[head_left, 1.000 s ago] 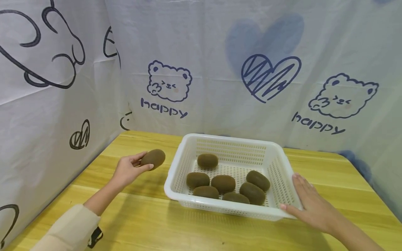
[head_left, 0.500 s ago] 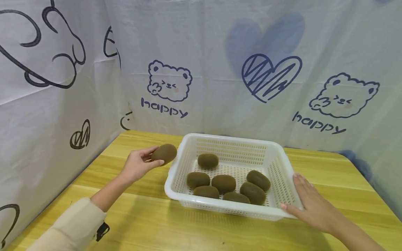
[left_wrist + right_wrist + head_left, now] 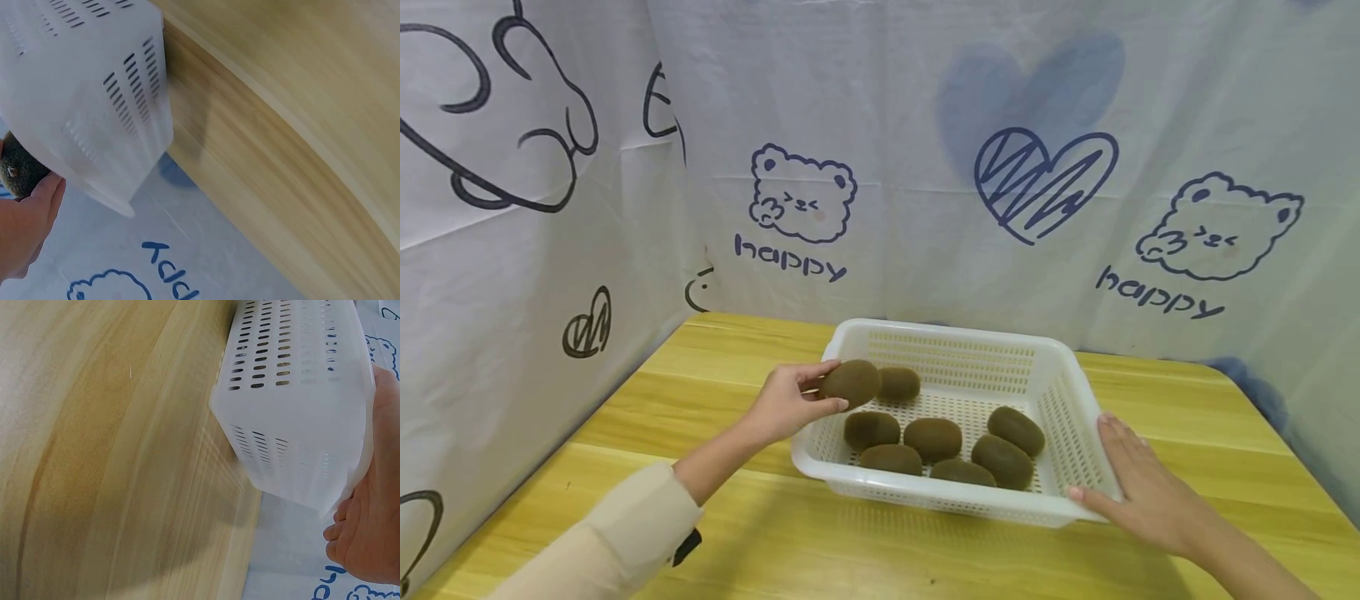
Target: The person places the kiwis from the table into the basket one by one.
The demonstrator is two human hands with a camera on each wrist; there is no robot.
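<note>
My left hand (image 3: 784, 407) pinches a brown kiwi (image 3: 852, 383) between thumb and fingers, above the left rim of a white plastic basket (image 3: 955, 500). In the left wrist view, part of that fuzzy kiwi (image 3: 22, 167) shows at the left edge, beyond the basket wall (image 3: 69, 100). Inside the basket lie several more kiwis (image 3: 932, 439), spread over its slotted floor. My right hand (image 3: 1157, 496) grips the basket's right end, thumb at the near corner and fingers along the side rim. The right wrist view shows that hand (image 3: 369, 531) against the rim, its fingertips partly hidden.
The basket stands on a yellow wood-grain table (image 3: 737, 533). Behind it hangs a pale curtain (image 3: 910, 250) printed with bears, hearts and lettering, and another patterned sheet (image 3: 497, 317) closes off the left side.
My left hand has carried the kiwi rightward, from beside the basket to over its left rim. My right hand and the basket have stayed in place.
</note>
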